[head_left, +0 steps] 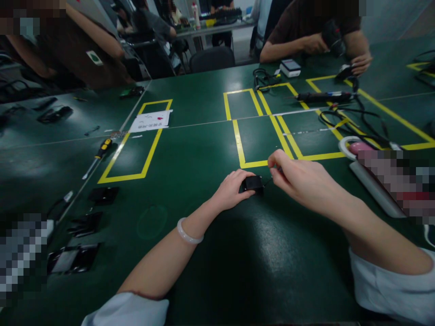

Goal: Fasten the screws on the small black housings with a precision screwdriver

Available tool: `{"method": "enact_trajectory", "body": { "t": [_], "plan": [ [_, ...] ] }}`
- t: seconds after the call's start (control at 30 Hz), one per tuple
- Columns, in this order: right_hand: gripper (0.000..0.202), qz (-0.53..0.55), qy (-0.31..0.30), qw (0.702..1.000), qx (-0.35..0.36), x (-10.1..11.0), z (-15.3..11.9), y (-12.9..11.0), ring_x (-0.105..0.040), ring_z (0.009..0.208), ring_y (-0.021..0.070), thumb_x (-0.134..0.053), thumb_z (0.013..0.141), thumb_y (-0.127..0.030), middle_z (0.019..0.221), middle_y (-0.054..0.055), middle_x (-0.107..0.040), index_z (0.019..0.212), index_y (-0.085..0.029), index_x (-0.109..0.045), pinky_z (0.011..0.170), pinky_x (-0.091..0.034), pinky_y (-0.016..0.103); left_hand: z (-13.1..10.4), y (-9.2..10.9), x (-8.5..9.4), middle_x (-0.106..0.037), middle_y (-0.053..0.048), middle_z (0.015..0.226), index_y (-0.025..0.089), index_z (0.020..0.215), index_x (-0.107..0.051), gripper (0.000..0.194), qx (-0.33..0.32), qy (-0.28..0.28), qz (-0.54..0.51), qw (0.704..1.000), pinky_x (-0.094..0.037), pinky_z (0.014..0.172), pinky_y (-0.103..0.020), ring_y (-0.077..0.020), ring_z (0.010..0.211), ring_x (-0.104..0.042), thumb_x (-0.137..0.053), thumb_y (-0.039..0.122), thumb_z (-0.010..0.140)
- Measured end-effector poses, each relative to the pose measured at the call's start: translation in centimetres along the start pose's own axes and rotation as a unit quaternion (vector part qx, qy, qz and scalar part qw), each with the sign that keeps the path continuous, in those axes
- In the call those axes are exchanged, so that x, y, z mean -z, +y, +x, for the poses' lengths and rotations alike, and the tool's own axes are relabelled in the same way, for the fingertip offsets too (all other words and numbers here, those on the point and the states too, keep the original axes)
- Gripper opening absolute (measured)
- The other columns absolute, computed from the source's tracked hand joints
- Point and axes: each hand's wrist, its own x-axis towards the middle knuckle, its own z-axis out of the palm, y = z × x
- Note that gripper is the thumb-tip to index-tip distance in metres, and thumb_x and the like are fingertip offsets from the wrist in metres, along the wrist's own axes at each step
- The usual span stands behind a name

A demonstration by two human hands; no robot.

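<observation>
My left hand (234, 188) is closed round a small black box-shaped part (253, 183), thumb below and fingers above, at the table's surface. Just right of it, my right hand (292, 174) is in a pinch, fingertips bent together. A thin dark rod or wire (268, 183) runs from those fingertips to the right side of the black part. Which of the two it is, I cannot tell, as the fingers hide most of it.
A yellow-black screwdriver (103, 148) and several black parts (103, 194) lie to the left. A paper label (151, 121) sits across yellow tape. At right are a cabled pen-like tool (324, 97) and a white ring (347, 147). Across the table a co-worker holds a power drill (333, 38).
</observation>
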Motion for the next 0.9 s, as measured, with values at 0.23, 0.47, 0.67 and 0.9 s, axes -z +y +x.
{"method": "enact_trajectory", "body": {
  "t": [0.23,0.47,0.67,0.9],
  "plan": [
    [0.019,-0.017,-0.017,1.000,-0.008,-0.10,-0.02,0.08,-0.059,0.055,0.0177,-0.035,0.097,-0.034,0.068,0.000,-0.062,0.099,-0.021,-0.048,0.048,-0.025,0.026,0.04,0.05,0.00,-0.058,-0.007,0.117,0.021,0.119,-0.052,0.036,0.001,-0.002,0.004,1.000,-0.043,0.094,-0.038,-0.0249,0.109,-0.054,-0.062,0.031,0.086],
    [0.018,0.007,-0.007,1.000,-0.004,0.08,-0.10,0.15,-0.059,0.058,0.0174,-0.036,0.096,-0.034,0.070,-0.001,-0.062,0.101,-0.021,-0.047,0.050,-0.027,0.026,0.03,0.04,0.00,-0.058,-0.007,0.119,0.022,0.118,-0.053,0.036,0.004,-0.004,0.000,1.000,-0.043,0.095,-0.039,-0.0253,0.110,-0.054,-0.063,0.031,0.085],
    [0.022,0.002,-0.017,1.000,-0.013,-0.02,-0.03,0.24,-0.061,0.060,0.0186,-0.035,0.097,-0.038,0.072,0.001,-0.064,0.099,-0.021,-0.049,0.050,-0.026,0.027,0.00,-0.03,-0.08,-0.058,-0.007,0.118,0.021,0.119,-0.052,0.037,0.002,-0.001,0.001,1.000,-0.043,0.093,-0.039,-0.0248,0.108,-0.054,-0.062,0.032,0.086],
    [0.019,0.031,-0.001,1.000,0.004,-0.15,-0.02,0.39,-0.060,0.062,0.0173,-0.035,0.096,-0.032,0.076,0.001,-0.064,0.103,-0.020,-0.048,0.052,-0.029,0.027,-0.01,-0.02,0.05,-0.058,-0.007,0.119,0.021,0.119,-0.053,0.036,-0.002,-0.003,0.000,1.000,-0.043,0.094,-0.038,-0.0246,0.110,-0.054,-0.063,0.032,0.086]
  ]
}}
